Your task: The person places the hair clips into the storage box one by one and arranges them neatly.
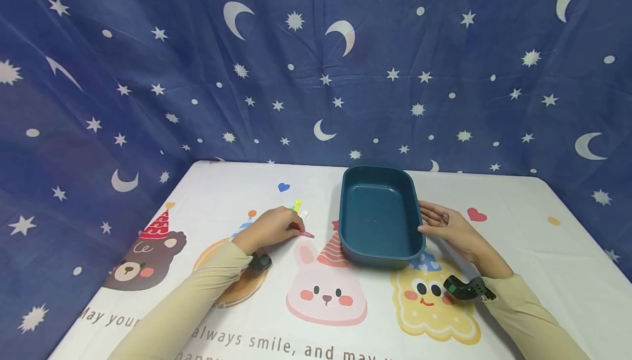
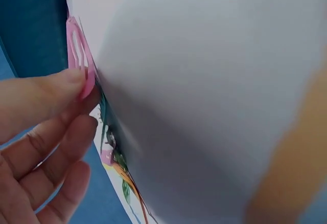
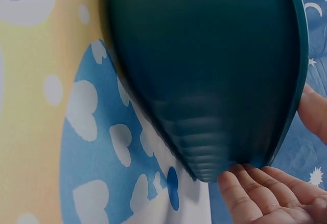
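My left hand (image 1: 270, 229) pinches a pink hair clip (image 1: 306, 234) between thumb and fingertips, just above or at the tabletop. The left wrist view shows the clip (image 2: 88, 84) upright, its slotted end past the thumb. Just beyond that hand lie a yellow hair clip (image 1: 297, 205) and a white one (image 1: 303, 214), with a bit of green beside them. To the right stands a dark teal bin (image 1: 377, 223) with nothing visible inside. My right hand (image 1: 451, 232) rests against the bin's right side, its fingers (image 3: 255, 191) on the outer wall and its thumb near the rim.
A white cloth (image 1: 316, 184) with printed cartoon animals and lettering covers the table. Behind and to the left hangs a blue curtain (image 1: 276, 124) with moons and stars. Each wrist carries a small dark camera.
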The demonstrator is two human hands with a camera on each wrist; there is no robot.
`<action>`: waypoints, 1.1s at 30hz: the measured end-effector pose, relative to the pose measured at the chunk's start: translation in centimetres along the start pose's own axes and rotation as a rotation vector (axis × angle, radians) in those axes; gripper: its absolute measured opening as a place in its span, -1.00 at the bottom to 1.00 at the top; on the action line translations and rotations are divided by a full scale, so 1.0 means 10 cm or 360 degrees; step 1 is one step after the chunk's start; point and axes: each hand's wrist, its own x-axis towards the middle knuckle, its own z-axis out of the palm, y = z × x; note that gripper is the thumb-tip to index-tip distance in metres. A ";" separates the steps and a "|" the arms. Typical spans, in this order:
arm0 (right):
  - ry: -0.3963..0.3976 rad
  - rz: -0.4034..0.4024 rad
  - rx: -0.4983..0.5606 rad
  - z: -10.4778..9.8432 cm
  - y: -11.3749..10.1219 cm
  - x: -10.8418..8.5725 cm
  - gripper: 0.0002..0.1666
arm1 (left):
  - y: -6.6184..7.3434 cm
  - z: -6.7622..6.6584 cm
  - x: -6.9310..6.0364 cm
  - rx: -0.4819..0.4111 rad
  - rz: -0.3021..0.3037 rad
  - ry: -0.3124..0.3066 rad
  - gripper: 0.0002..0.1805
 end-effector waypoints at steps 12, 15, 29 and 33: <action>-0.0012 -0.0020 0.0011 0.02 -0.01 -0.02 -0.13 | 0.01 -0.02 0.02 0.0057 0.0013 -0.0041 -0.87; -0.0021 -0.0024 0.0018 0.01 -0.02 -0.02 -0.13 | 0.01 -0.02 0.03 0.0107 0.0049 -0.0043 -0.85; -0.0007 0.0003 -0.0024 0.00 -0.03 -0.02 -0.12 | 0.05 -0.04 0.00 0.0157 0.0128 -0.0029 -0.87; -0.0009 0.0001 -0.0019 0.00 -0.04 -0.01 -0.12 | 0.03 -0.02 0.00 0.0122 0.0129 0.0037 -0.88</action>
